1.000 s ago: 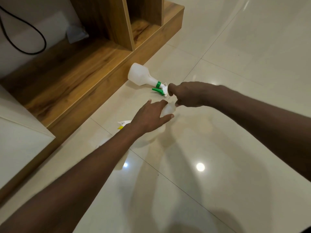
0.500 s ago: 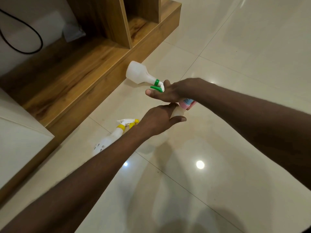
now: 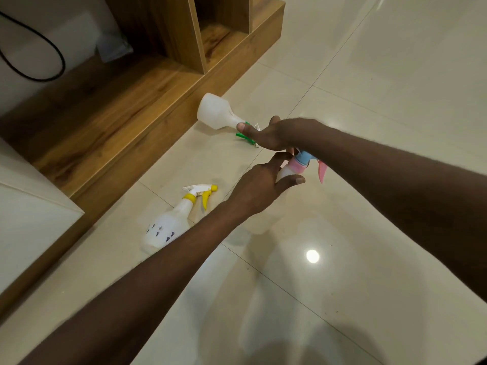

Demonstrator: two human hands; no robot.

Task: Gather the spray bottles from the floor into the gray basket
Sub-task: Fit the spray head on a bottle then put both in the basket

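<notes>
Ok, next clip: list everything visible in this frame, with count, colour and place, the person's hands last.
Green-trigger white plastic spray bottle: one, lying on the floor by the wooden step.
Yellow-trigger white plastic spray bottle: one, lying on the floor, partly behind the left forearm.
Pink-and-blue-trigger white spray bottle: one, held between both hands.
Wooden shelf unit: one, brown, upper left.
Black cable: one, far left.
Glossy tiled floor: cream.
Gray basket: not in view.
Left hand: on the bottle's body.
Right hand: over its sprayer top.

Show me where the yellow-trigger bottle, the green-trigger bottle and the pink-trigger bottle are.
yellow-trigger bottle (image 3: 168,227): head view, on its white body.
green-trigger bottle (image 3: 214,111): head view, on its white body.
pink-trigger bottle (image 3: 297,167): head view, on its pink collar.
</notes>
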